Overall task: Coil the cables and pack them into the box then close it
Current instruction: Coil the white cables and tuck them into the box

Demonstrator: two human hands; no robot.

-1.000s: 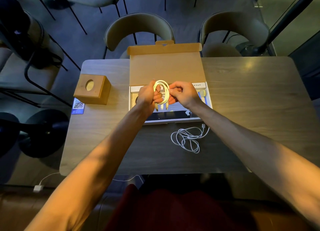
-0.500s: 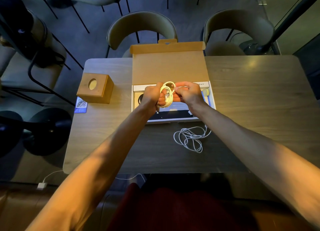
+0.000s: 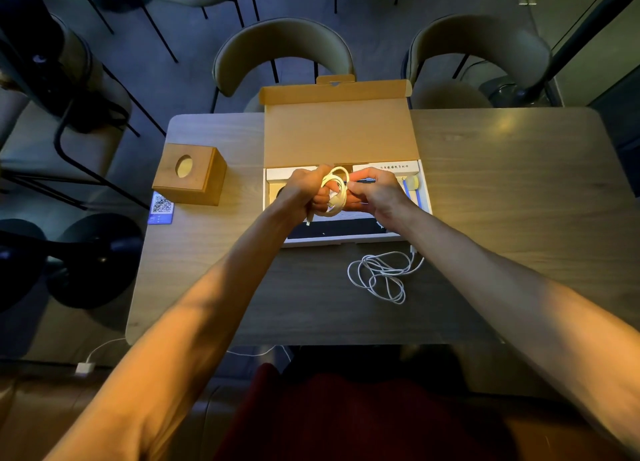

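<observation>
Two cables in all: nearest, a loose white cable [image 3: 381,275] lies tangled on the table [image 3: 502,183] just in front of the one box [image 3: 346,241]. Above the box, the left hand [image 3: 304,190] is fisted round the coiled cable [image 3: 337,192] and the right hand [image 3: 375,194], fingers curled, pinches it. The box holds a white tray with a dark panel - its lid [image 3: 339,135] stands open.

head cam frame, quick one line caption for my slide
Left hand and right hand hold a coiled white cable over the open box; a second cable lies loose on the table.
</observation>
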